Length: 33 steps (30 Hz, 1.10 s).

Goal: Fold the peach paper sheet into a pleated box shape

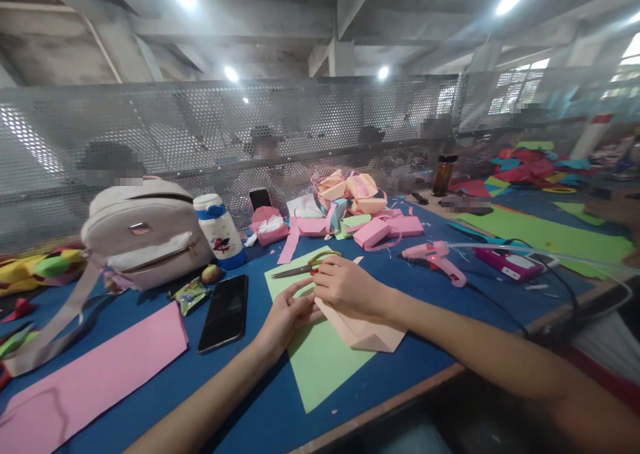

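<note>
Both of my hands meet over a folded peach paper piece [376, 333] that lies on a light green sheet [320, 381]. My right hand [345, 284] covers its far end, with the fingers curled onto the paper. From the left, my left hand [290, 313] pinches the same end, and its fingertips are close to those of my right hand. Just beyond my fingers rest scissors [295, 271] with yellow-green handles, blades pointing left. What lies right under the fingertips is hidden.
Left of the sheet are a black phone [223, 314], pink paper [100, 374], a snack packet [191, 295], a bottle [220, 234] and a backpack [145, 231]. Folded paper boxes [373, 231] pile up behind. A pink glue gun [440, 259] with its cord is at right.
</note>
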Motion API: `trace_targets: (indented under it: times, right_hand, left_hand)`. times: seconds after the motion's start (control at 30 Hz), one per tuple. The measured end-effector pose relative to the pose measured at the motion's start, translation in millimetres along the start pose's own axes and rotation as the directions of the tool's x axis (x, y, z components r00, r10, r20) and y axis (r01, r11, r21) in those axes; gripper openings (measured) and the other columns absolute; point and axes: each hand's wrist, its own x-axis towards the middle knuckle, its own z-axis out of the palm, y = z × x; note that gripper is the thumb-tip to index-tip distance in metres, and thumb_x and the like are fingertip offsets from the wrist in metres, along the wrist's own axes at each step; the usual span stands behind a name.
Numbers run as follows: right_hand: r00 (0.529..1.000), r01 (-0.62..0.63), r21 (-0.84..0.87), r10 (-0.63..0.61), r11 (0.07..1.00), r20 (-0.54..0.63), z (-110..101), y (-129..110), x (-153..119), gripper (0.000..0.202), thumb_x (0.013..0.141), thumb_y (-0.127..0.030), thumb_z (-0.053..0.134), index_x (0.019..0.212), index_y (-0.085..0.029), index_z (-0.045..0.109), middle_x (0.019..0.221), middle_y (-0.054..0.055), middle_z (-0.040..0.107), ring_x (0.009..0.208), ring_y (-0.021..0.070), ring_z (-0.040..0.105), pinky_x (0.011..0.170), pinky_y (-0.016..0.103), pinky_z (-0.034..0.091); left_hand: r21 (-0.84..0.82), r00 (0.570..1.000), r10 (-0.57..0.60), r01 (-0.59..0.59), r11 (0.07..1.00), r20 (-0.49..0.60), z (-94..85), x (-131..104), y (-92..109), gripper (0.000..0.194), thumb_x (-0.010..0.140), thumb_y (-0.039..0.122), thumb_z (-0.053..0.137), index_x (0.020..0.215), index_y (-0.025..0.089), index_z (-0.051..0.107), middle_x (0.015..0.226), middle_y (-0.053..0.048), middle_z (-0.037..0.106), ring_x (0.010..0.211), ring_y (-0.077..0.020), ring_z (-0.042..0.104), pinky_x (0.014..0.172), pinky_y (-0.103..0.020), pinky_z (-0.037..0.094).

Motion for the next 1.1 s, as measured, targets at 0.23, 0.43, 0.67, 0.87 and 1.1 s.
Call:
trace_targets:
  times: [0.23,0.43,0.67,0.87,1.1]
  right_hand:
    - [0.991,-0.110,0.123,0.098,0.986,0.096,2.5,3.4,-4.6,0.015,0.098,-0.025,0.052,0.087,-0.017,0.060,0.087,0.006,0.066,0.088,0.0218,0.051,0.085,0.036,0.036]
    - [0.987,-0.123,0.160,0.104,0.979,0.122,0.4,-2.1,-1.9,0.020,0.099,-0.030,0.050,0.089,-0.016,0.061,0.090,0.007,0.066,0.090,0.0227,0.050,0.087,0.036,0.035]
    - [0.977,-0.192,0.288,0.155,0.938,0.147,-10.0,-5.5,2.6,0.021,0.098,-0.032,0.054,0.086,-0.018,0.064,0.086,0.004,0.066,0.089,0.0209,0.049,0.091,0.036,0.033]
    - [0.969,-0.241,0.333,0.208,0.912,0.133,-5.2,2.3,-1.5,0.020,0.096,-0.037,0.058,0.087,-0.020,0.062,0.088,0.001,0.064,0.091,0.0194,0.048,0.090,0.034,0.032]
    - [0.969,-0.229,0.298,0.187,0.927,0.163,-2.9,1.7,-3.3,0.019,0.097,-0.033,0.056,0.085,-0.018,0.059,0.089,0.003,0.063,0.091,0.0202,0.048,0.090,0.034,0.033]
  left_hand:
    - [0.343,0.997,0.074,-0.081,0.936,0.033,-3.4,3.5,-2.9,0.052,0.061,0.060,0.081,0.073,0.016,0.058,0.061,-0.007,0.070,0.062,-0.0228,0.071,0.058,-0.030,0.056]
    - [0.627,0.979,0.184,-0.197,0.754,0.086,-3.5,-3.0,7.0,0.037,0.075,0.051,0.068,0.062,0.017,0.061,0.055,-0.004,0.067,0.048,-0.0167,0.061,0.050,-0.024,0.042]
    - [0.757,0.961,0.233,-0.263,0.598,0.150,-3.7,-3.8,6.2,0.033,0.079,0.045,0.060,0.059,0.020,0.053,0.049,-0.001,0.061,0.047,-0.0164,0.055,0.049,-0.024,0.035]
    - [0.811,0.956,0.251,-0.267,0.520,0.153,-7.4,-1.2,4.5,0.032,0.085,0.042,0.050,0.060,0.022,0.048,0.046,-0.001,0.059,0.045,-0.0166,0.055,0.051,-0.025,0.036]
    - [0.898,0.921,0.329,-0.313,0.309,0.208,-8.5,-5.3,4.5,0.026,0.087,0.037,0.050,0.067,0.020,0.054,0.058,0.000,0.057,0.053,-0.0152,0.048,0.053,-0.025,0.027]
